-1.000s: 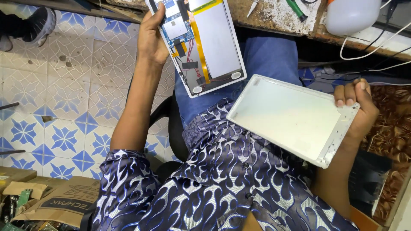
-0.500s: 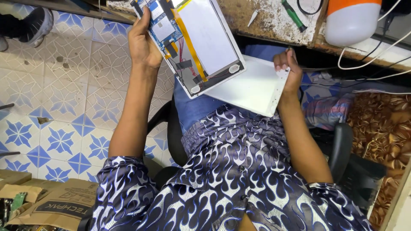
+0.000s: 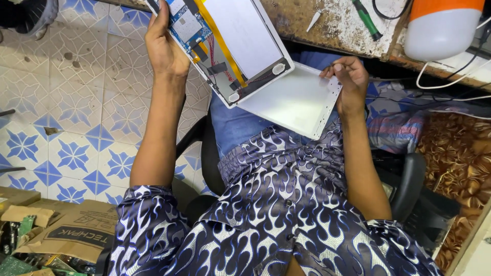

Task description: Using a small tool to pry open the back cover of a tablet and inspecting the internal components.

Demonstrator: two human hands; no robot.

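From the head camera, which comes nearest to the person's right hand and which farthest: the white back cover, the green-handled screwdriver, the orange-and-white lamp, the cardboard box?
1. White back cover: held by the right hand at its edge.
2. Green-handled screwdriver: just above the hand, on the worn bench.
3. Orange-and-white lamp: on the bench, beyond the screwdriver.
4. Cardboard box: on the floor at the bottom left corner.

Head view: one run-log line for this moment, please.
left hand: holds opened tablet | right hand: holds white back cover | cover partly under tablet
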